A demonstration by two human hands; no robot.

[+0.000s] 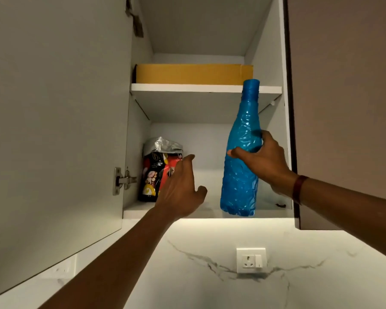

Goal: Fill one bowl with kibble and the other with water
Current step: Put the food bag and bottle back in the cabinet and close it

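The open cabinet [207,121] is filling the frame's upper middle, with a yellow box [192,74] lying on its top shelf. At centre right, the right hand [262,162] is gripping the blue bottle [241,175] around its middle, holding it upright; its contents are unclear. At lower left on the bottom shelf, the kibble bag [153,172] is standing crumpled. The left hand [181,188], fingers spread, is reaching in front of it.

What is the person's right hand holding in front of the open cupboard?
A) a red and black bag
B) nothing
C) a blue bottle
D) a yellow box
C: the right hand is wrapped around the middle of the blue bottle, while the left hand is open and reaching toward the red and black bag on the lower shelf.
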